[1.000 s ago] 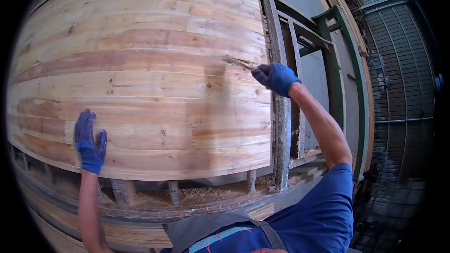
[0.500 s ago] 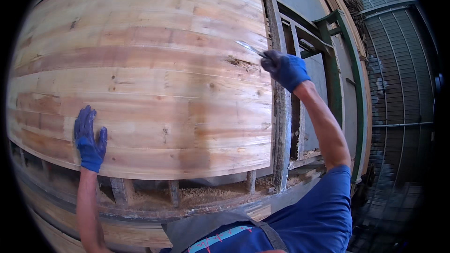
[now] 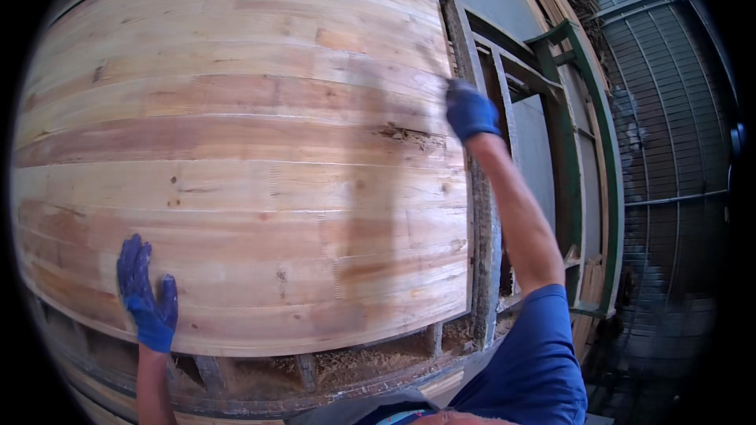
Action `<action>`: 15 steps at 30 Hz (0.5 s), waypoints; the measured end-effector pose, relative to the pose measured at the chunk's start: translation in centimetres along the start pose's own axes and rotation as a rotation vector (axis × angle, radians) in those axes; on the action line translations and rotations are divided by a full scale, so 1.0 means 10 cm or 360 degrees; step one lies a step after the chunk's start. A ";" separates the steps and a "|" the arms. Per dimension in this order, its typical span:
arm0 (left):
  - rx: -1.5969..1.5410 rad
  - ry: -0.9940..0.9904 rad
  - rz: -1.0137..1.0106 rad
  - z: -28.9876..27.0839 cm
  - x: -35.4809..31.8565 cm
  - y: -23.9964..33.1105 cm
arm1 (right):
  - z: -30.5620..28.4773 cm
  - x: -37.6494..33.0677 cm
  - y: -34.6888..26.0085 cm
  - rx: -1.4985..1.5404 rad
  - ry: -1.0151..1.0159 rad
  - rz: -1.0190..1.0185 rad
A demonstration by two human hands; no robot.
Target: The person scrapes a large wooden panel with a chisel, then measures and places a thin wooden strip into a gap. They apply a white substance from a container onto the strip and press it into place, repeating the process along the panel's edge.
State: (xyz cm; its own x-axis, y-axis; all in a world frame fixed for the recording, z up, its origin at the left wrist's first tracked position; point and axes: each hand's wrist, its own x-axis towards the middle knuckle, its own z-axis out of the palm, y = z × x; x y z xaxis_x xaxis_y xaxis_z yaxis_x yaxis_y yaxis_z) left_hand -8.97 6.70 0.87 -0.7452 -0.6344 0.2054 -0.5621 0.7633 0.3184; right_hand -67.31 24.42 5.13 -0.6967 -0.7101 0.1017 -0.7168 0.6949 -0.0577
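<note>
A large wooden panel (image 3: 236, 189) of glued, finger-jointed strips lies in front of me. My left hand (image 3: 148, 291), in a blue coated glove, rests flat near the panel's near left edge with fingers stretched out. At the panel's right edge is my right hand (image 3: 472, 109), gloved too and closed on a narrow metal blade. Motion smears the blade now, and its exact kind cannot be told. A dark, rough defect (image 3: 409, 136) in the wood lies just left of and nearer than the right hand.
A worn metal frame (image 3: 482, 267) borders the panel on the right, with green metal supports (image 3: 563, 149) beyond. Sawdust (image 3: 362, 364) lies in the frame under the near edge. A wire mesh fence (image 3: 669, 110) stands at the far right.
The view has shifted, so the panel sits lower in it. My right hand has moved farther along the right edge, past the defect. The left hand stays flat on the panel.
</note>
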 end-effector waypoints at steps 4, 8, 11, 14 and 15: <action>0.0067 0.0045 0.0046 0.05 0.08 0.05 | -0.35 -0.40 0.51 0.0085 0.0245 -0.0157; -0.0345 0.0055 0.0282 0.19 0.76 0.46 | -0.07 -0.55 -0.17 0.1200 -0.0454 0.0077; -0.0268 0.0226 0.0628 0.55 1.57 1.12 | 0.03 -0.46 -0.42 0.0957 -0.0553 -0.0055; -0.0231 0.0289 0.0296 1.22 2.12 1.49 | -0.10 -0.45 -0.16 0.0560 0.0120 -0.0226; 0.0049 0.0285 0.0195 1.45 2.21 1.61 | -0.22 -0.51 -0.04 0.0742 0.0266 -0.0212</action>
State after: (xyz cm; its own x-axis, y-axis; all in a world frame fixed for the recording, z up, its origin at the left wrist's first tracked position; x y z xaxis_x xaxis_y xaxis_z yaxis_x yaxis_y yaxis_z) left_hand -39.70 6.76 -2.89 -0.7345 -0.5459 0.4031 -0.4838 0.8378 0.2531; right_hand -63.42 27.98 6.78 -0.6115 -0.7347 0.2937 -0.7626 0.4485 -0.4661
